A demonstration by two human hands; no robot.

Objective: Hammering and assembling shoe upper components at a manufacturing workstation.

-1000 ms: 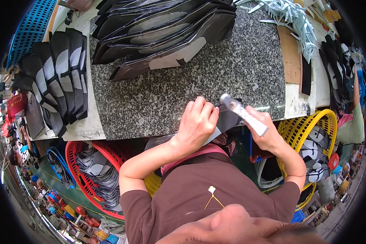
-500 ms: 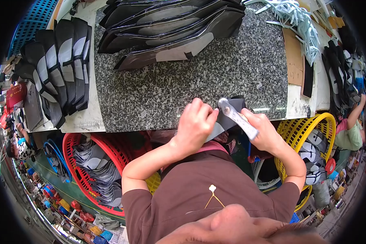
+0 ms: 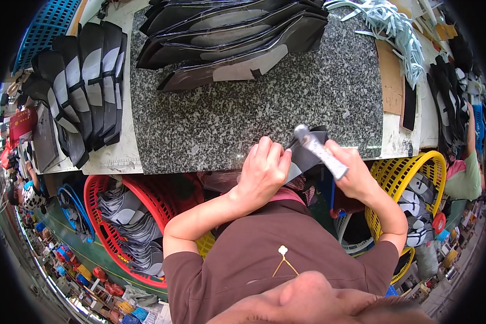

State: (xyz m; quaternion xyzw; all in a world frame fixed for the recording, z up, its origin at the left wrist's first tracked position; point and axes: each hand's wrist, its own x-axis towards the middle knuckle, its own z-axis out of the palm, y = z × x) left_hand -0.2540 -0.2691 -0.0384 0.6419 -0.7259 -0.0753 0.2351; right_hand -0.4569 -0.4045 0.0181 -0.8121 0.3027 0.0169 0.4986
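At the near edge of a speckled granite slab (image 3: pixel 210 127), my left hand (image 3: pixel 263 168) is closed, fingertips pinching the left side of a dark flat piece (image 3: pixel 303 161) with a light grey patch. The piece looks like a shoe upper part and partly hangs over the edge. My right hand (image 3: pixel 352 168) is wrapped around a silvery metal hammer (image 3: pixel 324 153). The hammer's rounded head is over the far part of the piece, close to my left fingertips; whether it touches cannot be made out. Its grip end is partly hidden by my right hand.
Stacked dark pieces (image 3: pixel 237 40) lie at the slab's far side, and fanned ones (image 3: pixel 92 70) at the left. Pale blue strips (image 3: pixel 399 32) heap up at far right. Below the table stand a red basket (image 3: pixel 100 216) and a yellow basket (image 3: pixel 383 173). Another person (image 3: pixel 467 175) is at far right.
The hammer head has moved slightly right and away from me, with my right hand following. My left hand keeps its pinch on the dark piece. The whole view has shifted a little.
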